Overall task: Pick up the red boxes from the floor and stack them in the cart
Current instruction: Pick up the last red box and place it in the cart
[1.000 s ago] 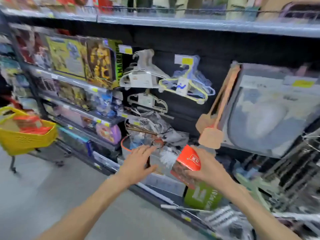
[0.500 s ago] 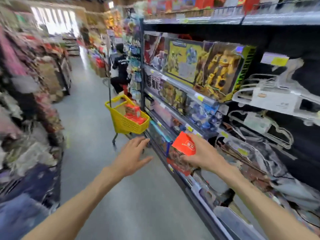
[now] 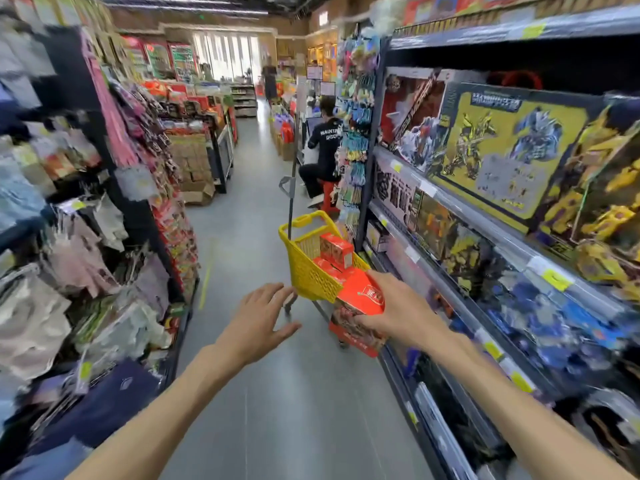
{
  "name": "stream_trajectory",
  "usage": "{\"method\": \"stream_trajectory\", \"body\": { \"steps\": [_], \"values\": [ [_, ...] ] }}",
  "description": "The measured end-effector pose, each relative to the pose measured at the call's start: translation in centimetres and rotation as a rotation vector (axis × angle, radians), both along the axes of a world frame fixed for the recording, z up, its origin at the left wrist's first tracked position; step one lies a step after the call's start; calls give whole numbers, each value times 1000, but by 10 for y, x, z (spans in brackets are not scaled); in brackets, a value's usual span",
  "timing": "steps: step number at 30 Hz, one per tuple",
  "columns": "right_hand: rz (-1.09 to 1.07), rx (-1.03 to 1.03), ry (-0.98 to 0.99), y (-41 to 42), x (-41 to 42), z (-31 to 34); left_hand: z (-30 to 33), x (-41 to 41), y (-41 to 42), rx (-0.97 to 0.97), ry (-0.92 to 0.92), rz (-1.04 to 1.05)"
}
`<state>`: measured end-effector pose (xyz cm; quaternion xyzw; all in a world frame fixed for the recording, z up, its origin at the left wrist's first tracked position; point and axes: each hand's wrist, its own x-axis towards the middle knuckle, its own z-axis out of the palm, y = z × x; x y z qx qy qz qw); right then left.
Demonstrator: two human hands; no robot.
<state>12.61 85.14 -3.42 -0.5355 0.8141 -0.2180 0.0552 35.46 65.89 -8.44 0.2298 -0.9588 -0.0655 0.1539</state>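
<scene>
A person carries 1 red box toward a yellow cart in a shop aisle.

The right hand grasps the box from the side, likely to stack it on the red boxes in the cart; the left hand reaches ahead, fingers spread, holding nothing.

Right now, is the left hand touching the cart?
Apart. The head view shows the left hand open in mid-air, with grey floor visible between its fingertips and the yellow cart.

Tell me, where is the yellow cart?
The yellow cart stands mid-aisle, beside the toy shelves on the right, just beyond the right hand.
</scene>
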Motion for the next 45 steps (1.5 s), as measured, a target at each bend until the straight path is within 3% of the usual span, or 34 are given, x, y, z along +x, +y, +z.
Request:
{"method": "stream_trajectory", "body": {
  "steps": [14, 23, 35, 45],
  "values": [
    [93, 43, 18, -294, -123, -27, -29, -82, -275, 63, -26, 138],
    [-21, 42, -41, -461, -198, -28, -21, -181, -456, 59, -35, 38],
    [-262, 47, -79, -570, -364, -73, -76, -395, -614, 97, -105, -298],
    [-493, 153, -206, -599, -484, -169, -151, -553, -667, 181, -229, -479]
  ]
}}
